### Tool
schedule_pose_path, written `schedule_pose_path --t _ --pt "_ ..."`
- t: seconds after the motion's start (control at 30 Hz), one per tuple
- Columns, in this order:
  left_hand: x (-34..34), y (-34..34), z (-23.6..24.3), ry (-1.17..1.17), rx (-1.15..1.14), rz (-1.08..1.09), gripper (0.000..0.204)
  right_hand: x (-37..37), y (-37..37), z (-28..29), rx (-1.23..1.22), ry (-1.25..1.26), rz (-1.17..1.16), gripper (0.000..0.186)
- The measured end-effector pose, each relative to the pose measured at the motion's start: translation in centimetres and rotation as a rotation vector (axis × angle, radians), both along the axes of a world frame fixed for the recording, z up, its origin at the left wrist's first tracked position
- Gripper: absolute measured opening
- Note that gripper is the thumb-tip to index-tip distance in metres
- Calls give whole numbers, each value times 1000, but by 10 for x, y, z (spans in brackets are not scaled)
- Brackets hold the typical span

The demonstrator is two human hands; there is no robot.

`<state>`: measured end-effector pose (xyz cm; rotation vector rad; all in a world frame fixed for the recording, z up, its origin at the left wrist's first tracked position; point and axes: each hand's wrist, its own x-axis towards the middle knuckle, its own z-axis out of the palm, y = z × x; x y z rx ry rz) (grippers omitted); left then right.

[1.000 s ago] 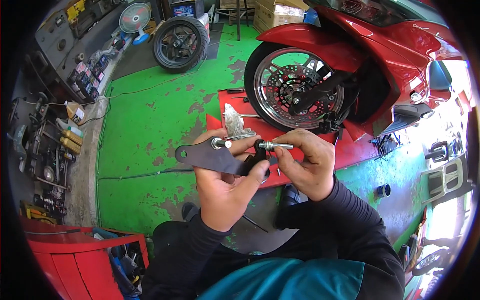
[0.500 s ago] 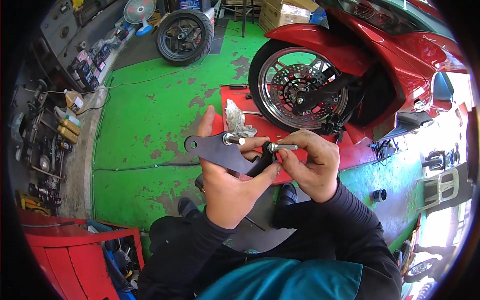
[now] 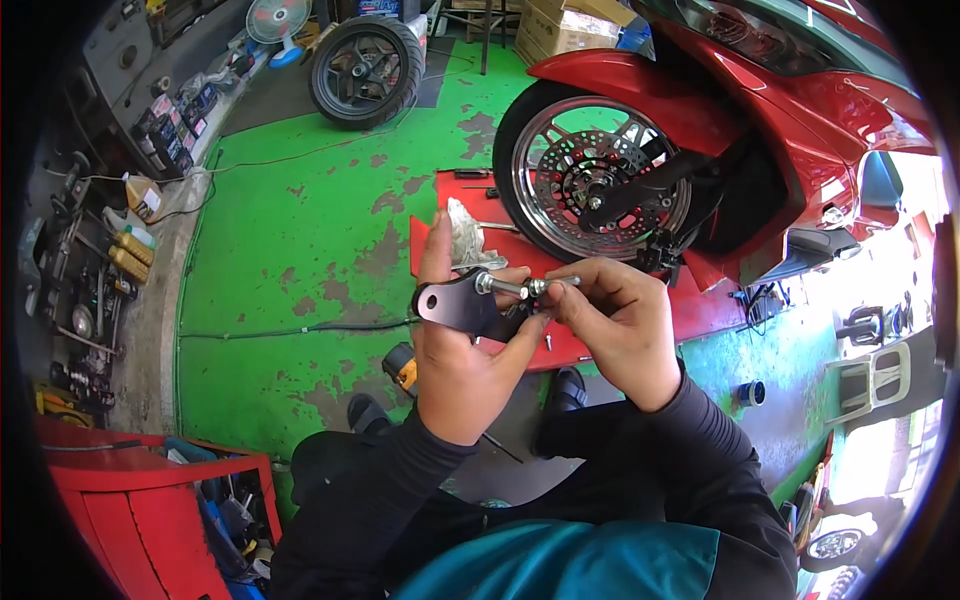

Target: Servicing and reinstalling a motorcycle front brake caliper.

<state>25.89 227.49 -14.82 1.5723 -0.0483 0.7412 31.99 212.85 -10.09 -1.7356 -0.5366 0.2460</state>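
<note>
My left hand is wrapped around a dark metal bracket, holding it up in front of me; its index finger points upward. A round hole shows at the bracket's left end. One silver bolt sticks out of the plate toward the right. At the bracket's other end, my right hand pinches a second silver bolt between thumb and fingertips. Fingers hide part of that end, so how deep this bolt sits I cannot tell.
Ahead stands a red motorcycle with its front wheel over a red mat. A whitish rag lies on the mat. A yellow and black power tool is left of my hand. A red cabinet stands lower left.
The bracket has turned in my left hand and shifted right, so its plate looks shorter. Both bolts now appear closer together. The yellow and black tool has come into sight.
</note>
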Motion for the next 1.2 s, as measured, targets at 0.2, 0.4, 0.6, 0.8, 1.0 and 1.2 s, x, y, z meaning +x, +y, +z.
schedule_pose_path --t 0.2,0.4,0.6,0.8,1.0,1.2 --pt "2 0 -5 8 119 28 106 3 0 -2 30 68 21 16" --pt "2 2 -6 -4 40 -19 104 7 -1 -11 113 84 66 17" --pt "2 1 -4 -42 -62 -68 97 6 -1 -10 87 64 69 14" --pt "3 3 -5 -35 -42 -74 95 5 1 -14 81 6 47 15" --pt "3 3 -7 -25 -96 -95 93 5 2 -14 62 -102 38 14" --pt "0 4 -4 -18 -104 -138 88 7 2 -16 53 -88 18 12"
